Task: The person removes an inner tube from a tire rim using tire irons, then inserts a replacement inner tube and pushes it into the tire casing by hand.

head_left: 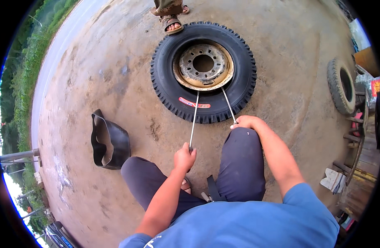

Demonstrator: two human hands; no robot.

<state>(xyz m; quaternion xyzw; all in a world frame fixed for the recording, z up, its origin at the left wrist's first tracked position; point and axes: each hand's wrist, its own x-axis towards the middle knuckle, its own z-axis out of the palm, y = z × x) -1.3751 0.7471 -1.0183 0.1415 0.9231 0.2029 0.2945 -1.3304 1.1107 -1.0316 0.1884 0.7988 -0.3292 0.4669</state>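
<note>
A large black truck tire (166,84) lies flat on the ground ahead of me, with a rusty, dirt-covered wheel rim (186,80) set in its middle. My left hand (184,158) is closed around the near end of a long metal tire iron (194,120), whose far end goes in at the rim's near edge. My right hand (244,122), beside my right knee, grips a second tire iron (228,103) that also reaches the rim's near edge, farther right. A red label (188,101) sits on the tire's sidewall, partly crossed by the left iron.
Another person's sandaled foot (173,27) rests at the tire's far edge. A black rubber flap (115,142) lies to my left. On the right, a worn tire (341,86) leans near a wooden rack (361,144) with clutter. A road (53,66) runs along the far left.
</note>
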